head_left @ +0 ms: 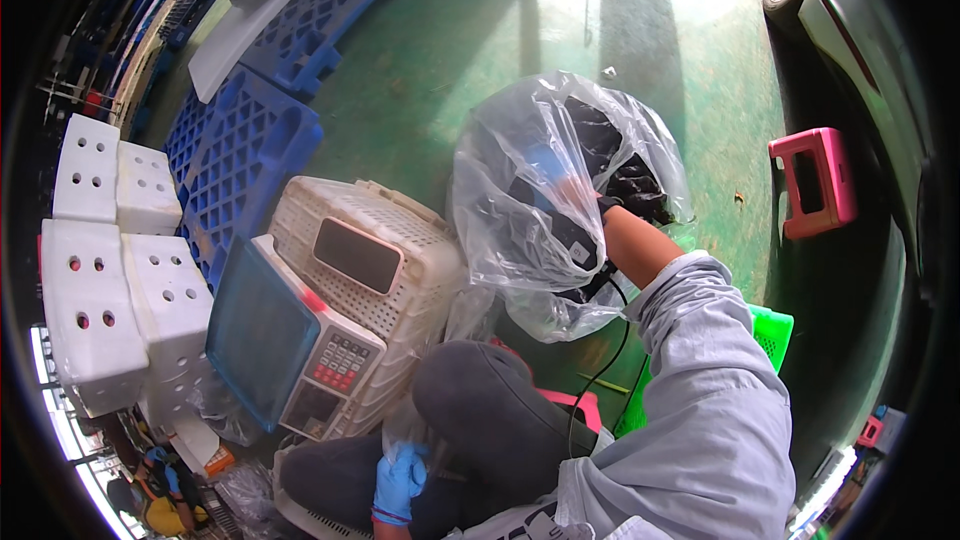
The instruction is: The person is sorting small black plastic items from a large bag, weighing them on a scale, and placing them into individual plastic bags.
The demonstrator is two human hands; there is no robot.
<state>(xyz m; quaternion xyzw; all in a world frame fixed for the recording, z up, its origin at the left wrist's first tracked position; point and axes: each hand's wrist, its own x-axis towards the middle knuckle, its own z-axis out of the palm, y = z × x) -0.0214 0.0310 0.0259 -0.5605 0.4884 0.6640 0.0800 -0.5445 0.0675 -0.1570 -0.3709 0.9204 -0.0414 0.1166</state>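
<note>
A large clear plastic bag (530,230) with dark, black items inside hangs above the green floor in front of me. My right hand (565,190) is pushed inside the bag among the dark items. It shows only as a blur through the plastic, so its grip is unclear. The grey sleeve of my right arm runs up from the lower right. My left hand (400,480), in a blue glove, rests low beside my dark-trousered knee (490,410) and pinches a fold of clear plastic that trails down from the bag.
A weighing scale (285,340) with a keypad sits on an upturned white slotted basket (400,240) on my left. White foam boxes (95,290) and blue pallets (240,160) lie further left. Right of me are a pink stool (815,185), a green basket (770,330) and a parked car (850,10).
</note>
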